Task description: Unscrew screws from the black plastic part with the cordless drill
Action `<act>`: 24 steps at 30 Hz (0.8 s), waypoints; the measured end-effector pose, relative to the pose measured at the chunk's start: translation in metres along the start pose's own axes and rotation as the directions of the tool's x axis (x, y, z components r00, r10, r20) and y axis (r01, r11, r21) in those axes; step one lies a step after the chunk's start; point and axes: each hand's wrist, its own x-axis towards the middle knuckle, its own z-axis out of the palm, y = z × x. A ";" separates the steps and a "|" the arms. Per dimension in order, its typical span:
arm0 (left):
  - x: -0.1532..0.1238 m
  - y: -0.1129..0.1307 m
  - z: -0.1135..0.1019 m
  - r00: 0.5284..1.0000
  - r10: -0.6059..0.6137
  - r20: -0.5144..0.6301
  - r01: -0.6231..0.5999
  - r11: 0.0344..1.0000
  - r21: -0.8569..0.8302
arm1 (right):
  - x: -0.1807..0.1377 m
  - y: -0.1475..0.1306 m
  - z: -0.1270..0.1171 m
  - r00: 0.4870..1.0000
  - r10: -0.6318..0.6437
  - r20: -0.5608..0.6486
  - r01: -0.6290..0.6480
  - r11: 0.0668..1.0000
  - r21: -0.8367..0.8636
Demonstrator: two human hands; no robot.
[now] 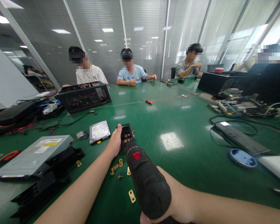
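Note:
My right hand point(164, 186) is wrapped round a black cordless drill point(149, 183) with a red switch on top. The drill points away from me, its front end at a small black box-like part point(126, 128) with brass-coloured pieces in it. Closed on that part's left side is my left hand point(116, 140). The drill hides its own bit, so contact cannot be made out. Below the hands lie several brass plates point(132, 196) with holes and a small screw point(120, 177). A hard drive point(99, 132) lies flat just left of my left hand.
An optical drive point(35, 154), black plastic brackets point(44, 183) and an orange screwdriver point(5, 159) lie at left. A computer case point(84, 96) stands behind them. Another screwdriver point(148, 101) lies mid-table. At right are a circuit board point(241, 104), a power strip point(242, 137) and a blue dish point(242, 158). Several people sit opposite.

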 end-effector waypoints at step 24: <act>0.000 -0.001 0.001 1.000 -0.020 0.019 0.020 0.999 -0.031 | -0.006 -0.003 0.003 1.000 0.006 -0.019 -0.006 1.000 -0.018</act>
